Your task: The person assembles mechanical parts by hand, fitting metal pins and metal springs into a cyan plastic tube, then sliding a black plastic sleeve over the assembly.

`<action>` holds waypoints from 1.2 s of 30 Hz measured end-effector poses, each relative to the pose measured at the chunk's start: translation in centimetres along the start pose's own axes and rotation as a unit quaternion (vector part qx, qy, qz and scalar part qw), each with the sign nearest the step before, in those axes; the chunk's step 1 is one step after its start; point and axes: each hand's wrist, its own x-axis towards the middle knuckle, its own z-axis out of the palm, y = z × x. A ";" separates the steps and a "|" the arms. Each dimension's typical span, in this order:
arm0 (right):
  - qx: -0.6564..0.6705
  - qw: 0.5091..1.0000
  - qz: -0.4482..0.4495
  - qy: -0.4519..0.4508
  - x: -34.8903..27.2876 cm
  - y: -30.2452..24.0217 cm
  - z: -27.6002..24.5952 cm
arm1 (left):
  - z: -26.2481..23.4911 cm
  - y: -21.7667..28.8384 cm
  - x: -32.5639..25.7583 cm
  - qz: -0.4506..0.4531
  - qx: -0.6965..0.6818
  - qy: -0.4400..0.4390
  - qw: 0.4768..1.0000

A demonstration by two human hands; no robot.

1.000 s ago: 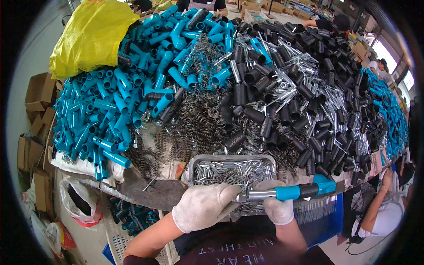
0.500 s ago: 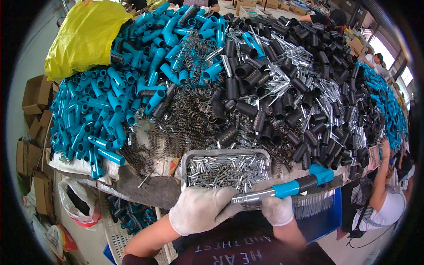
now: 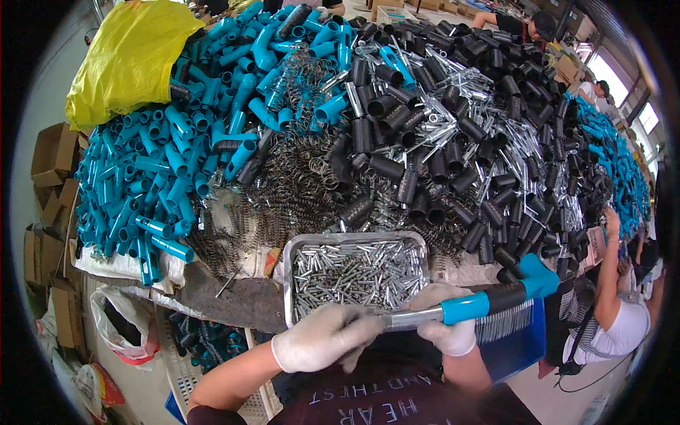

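In front of my body lies a long tool handle (image 3: 467, 307), tilted up to the right. It has a bare metal tube, a blue sleeve, a black grip and a blue angled end. My left hand (image 3: 322, 340), in a white glove, closes around the left end of the metal tube, hiding its tip. My right hand (image 3: 453, 334), gloved too, wraps the tube from below by the blue sleeve. Just beyond both hands stands a metal tray (image 3: 289, 273) full of short metal pins (image 3: 354, 280).
Piles cover the table: blue tubular parts (image 3: 142, 163) at left, springs (image 3: 248, 227) in the middle, black sleeves (image 3: 386, 168) and metal rods at right. A yellow sack (image 3: 127, 64) lies far left. Below are a blue bin (image 3: 520, 354) and a white crate (image 3: 180, 368). A co-worker (image 3: 616, 326) sits at right.
The tool handle has slid slightly rightward, its blue angled end a little higher. My left hand has turned slightly at the tube's end. The whole view has shifted a little.
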 end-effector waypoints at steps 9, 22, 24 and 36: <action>0.284 0.910 0.202 0.224 -1.1 0.5 2.8 | 0.5 0.8 0.5 0.312 0.290 0.260 0.867; 0.286 0.907 0.205 0.231 -0.7 0.4 2.5 | 0.3 0.7 2.1 0.362 0.356 0.244 0.826; 0.269 0.904 0.239 0.231 -0.7 0.0 2.6 | 0.1 0.1 1.7 0.322 0.358 0.236 0.844; 0.244 0.906 0.236 0.252 -0.8 0.3 2.9 | 0.8 0.8 2.1 0.188 0.332 0.214 0.899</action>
